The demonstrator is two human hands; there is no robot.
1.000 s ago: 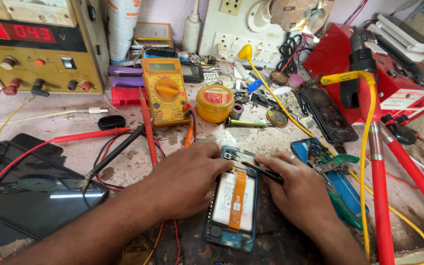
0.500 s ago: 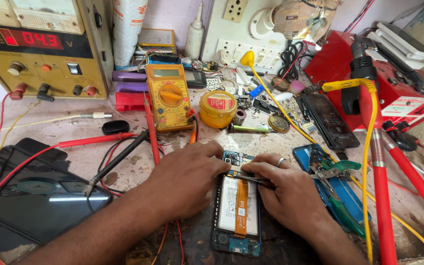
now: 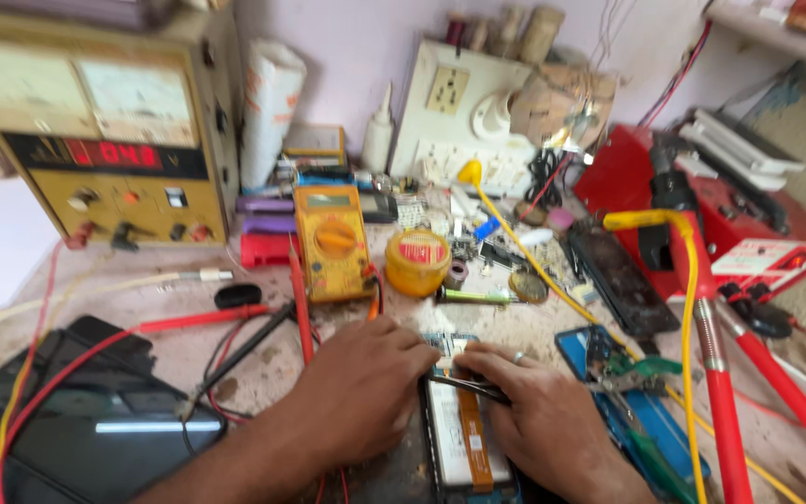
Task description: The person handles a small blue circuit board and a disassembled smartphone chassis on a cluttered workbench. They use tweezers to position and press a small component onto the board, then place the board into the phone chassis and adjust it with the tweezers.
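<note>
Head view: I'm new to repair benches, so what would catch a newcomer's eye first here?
At bottom centre, the left hand and right hand work on an opened phone, the right hand holding tweezers across it. Just behind stands a yellow multimeter beside a round yellow tin. At far left, a bench power supply shows glowing red digits.

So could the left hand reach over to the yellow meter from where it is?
Probably yes. The left hand rests on the opened phone, and the yellow meter lies just beyond it on the bench. Only thin red leads lie between them, nothing tall blocks the way.
</note>
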